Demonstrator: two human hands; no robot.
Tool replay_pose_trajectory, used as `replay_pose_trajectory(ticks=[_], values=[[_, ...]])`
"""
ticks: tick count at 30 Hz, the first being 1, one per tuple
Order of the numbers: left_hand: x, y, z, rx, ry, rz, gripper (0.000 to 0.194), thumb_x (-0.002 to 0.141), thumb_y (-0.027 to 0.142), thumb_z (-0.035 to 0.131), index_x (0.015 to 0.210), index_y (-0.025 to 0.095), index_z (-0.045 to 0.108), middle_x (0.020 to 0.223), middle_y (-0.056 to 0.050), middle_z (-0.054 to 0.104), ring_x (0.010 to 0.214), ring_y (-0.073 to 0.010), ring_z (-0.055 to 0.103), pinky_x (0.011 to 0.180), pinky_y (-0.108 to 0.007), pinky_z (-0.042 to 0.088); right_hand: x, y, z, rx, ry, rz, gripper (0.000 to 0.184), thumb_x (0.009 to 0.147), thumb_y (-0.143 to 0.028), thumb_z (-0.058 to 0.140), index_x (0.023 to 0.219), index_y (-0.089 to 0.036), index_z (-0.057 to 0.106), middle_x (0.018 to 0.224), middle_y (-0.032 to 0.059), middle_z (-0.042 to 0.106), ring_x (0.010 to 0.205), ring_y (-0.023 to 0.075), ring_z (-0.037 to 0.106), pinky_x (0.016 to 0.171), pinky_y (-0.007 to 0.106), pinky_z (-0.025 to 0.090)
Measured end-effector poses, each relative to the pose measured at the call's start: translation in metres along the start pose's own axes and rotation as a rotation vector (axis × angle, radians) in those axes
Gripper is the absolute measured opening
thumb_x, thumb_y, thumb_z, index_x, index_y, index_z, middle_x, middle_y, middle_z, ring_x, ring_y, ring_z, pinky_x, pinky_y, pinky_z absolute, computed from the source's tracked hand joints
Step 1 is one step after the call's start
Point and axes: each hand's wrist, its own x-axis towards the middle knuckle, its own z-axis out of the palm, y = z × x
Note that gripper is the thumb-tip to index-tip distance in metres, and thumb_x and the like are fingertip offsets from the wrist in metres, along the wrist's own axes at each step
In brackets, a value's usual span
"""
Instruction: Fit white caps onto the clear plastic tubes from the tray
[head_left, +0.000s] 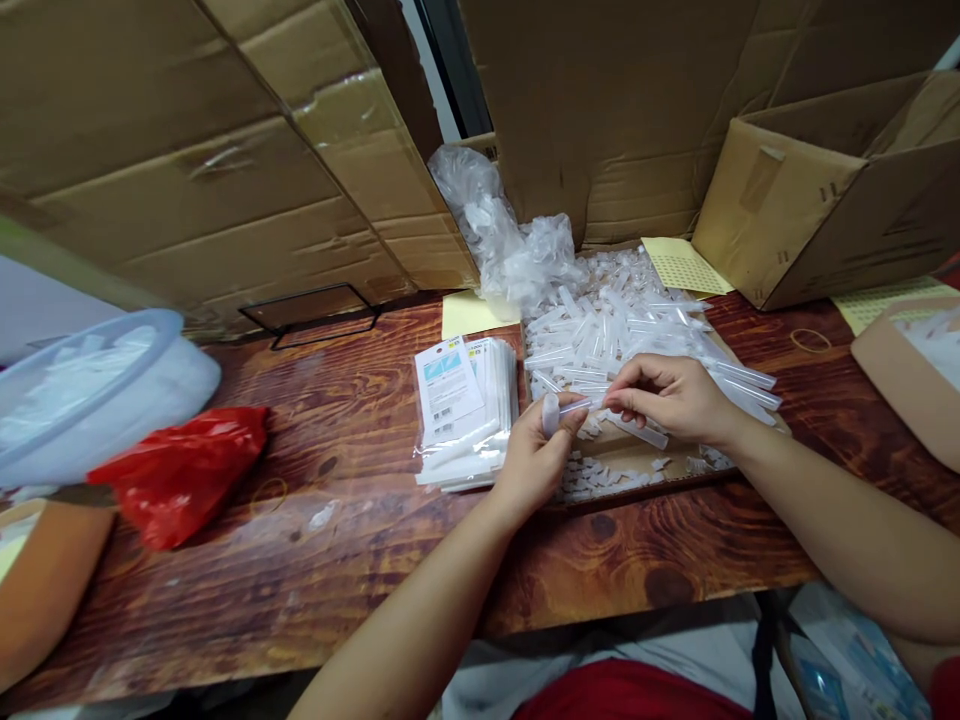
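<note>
My left hand (544, 440) is closed around a clear plastic tube (576, 405), and a round whitish piece (550, 414) shows at its thumb side. Close by, my right hand (660, 395) pinches at the tube's far end; whether it grips the tube or a tiny piece there is too small to tell. Both hands are over a shallow cardboard tray (637, 468) heaped with clear tubes (615, 335) and small translucent bits (600, 475). Left of the tray lies a stack of printed packets in clear plastic (465, 410).
Crumpled clear plastic (525, 250) sits behind the tray. Yellow sticker sheets (686, 268) and a cardboard box (810, 190) are at back right. On the left are a red plastic bag (184, 470), a pale blue basin (150, 375) and a black wire stand (311, 315).
</note>
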Motion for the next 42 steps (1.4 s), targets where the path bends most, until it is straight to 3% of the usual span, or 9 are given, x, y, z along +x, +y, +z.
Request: replay_pose_trajectory(ticks=[8,13,15,18,21,25,29,36,42], values=[[-0.008,0.013,-0.001,0.246,-0.011,0.165,0.02,0.094,0.034,0.053,0.097,0.02,0.067,0.09,-0.005,0.068,0.089,-0.0202,0.064,0.082,-0.033,0.049,-0.005,-0.007,0.01,0.172,-0.025,0.184,0.043,0.061,-0.053,0.086,0.065,-0.016,0.063,0.052,-0.0001,0.063,0.043,0.0097,0.056,0.039,0.021,0.046],[-0.007,0.016,-0.001,0.308,-0.018,0.251,0.02,0.095,0.032,0.052,0.101,0.019,0.066,0.093,-0.007,0.069,0.09,-0.0195,0.064,0.082,-0.031,0.049,-0.004,-0.01,0.003,0.133,-0.077,0.175,0.041,0.067,-0.051,0.083,0.068,-0.016,0.063,0.057,0.0013,0.066,0.047,0.0111,0.058,0.044,0.023,0.047],[-0.005,0.015,-0.001,0.298,-0.01,0.246,0.02,0.095,0.033,0.053,0.1,0.018,0.065,0.095,-0.007,0.07,0.092,-0.0201,0.065,0.084,-0.032,0.049,-0.001,-0.01,-0.005,0.007,-0.082,0.078,0.033,0.076,-0.048,0.076,0.075,-0.016,0.067,0.065,0.0027,0.069,0.053,0.0124,0.06,0.05,0.025,0.048],[-0.002,0.013,-0.001,0.286,0.038,0.189,0.022,0.095,0.036,0.054,0.098,0.018,0.065,0.098,-0.008,0.07,0.094,-0.021,0.065,0.086,-0.032,0.048,0.005,-0.006,-0.018,-0.346,-0.093,-0.19,0.017,0.087,-0.034,0.065,0.085,-0.017,0.07,0.081,0.0055,0.071,0.072,0.0163,0.064,0.065,0.029,0.05],[0.0,0.009,-0.003,0.279,0.106,0.14,0.023,0.095,0.037,0.053,0.097,0.017,0.065,0.097,-0.007,0.069,0.095,-0.0209,0.064,0.087,-0.032,0.048,0.008,0.003,-0.027,-0.698,-0.303,-0.382,0.015,0.089,-0.018,0.057,0.083,-0.017,0.07,0.083,0.0072,0.07,0.081,0.0193,0.061,0.077,0.034,0.048],[0.001,0.006,-0.003,0.26,0.13,0.123,0.023,0.095,0.037,0.053,0.098,0.018,0.065,0.098,-0.007,0.068,0.095,-0.0203,0.064,0.088,-0.032,0.048,0.006,0.013,-0.024,-1.007,-0.458,-0.367,0.022,0.086,-0.007,0.054,0.085,-0.017,0.073,0.082,0.0086,0.07,0.085,0.0232,0.057,0.081,0.038,0.043],[0.001,0.004,-0.001,0.279,0.097,0.153,0.022,0.094,0.035,0.053,0.099,0.018,0.065,0.099,-0.007,0.069,0.095,-0.0203,0.063,0.088,-0.032,0.048,0.003,0.014,-0.015,-1.085,-0.526,-0.318,0.02,0.086,-0.01,0.058,0.09,-0.018,0.076,0.086,0.0086,0.07,0.09,0.0246,0.057,0.084,0.038,0.042],[0.002,0.003,0.0,0.285,0.071,0.158,0.021,0.093,0.034,0.054,0.1,0.018,0.065,0.1,-0.007,0.068,0.097,-0.0202,0.063,0.089,-0.033,0.048,0.004,0.022,-0.007,-1.0,-0.368,-0.403,0.015,0.08,-0.006,0.055,0.081,-0.015,0.067,0.081,0.0095,0.065,0.083,0.0228,0.057,0.077,0.036,0.047],[0.002,0.005,-0.002,0.23,0.108,0.094,0.021,0.094,0.036,0.053,0.098,0.018,0.064,0.097,-0.006,0.069,0.093,-0.0206,0.064,0.086,-0.033,0.049,0.003,0.013,-0.01,-0.413,0.03,-0.318,0.008,0.082,-0.015,0.063,0.084,-0.02,0.058,0.079,0.0013,0.06,0.068,0.0148,0.058,0.063,0.029,0.049]])
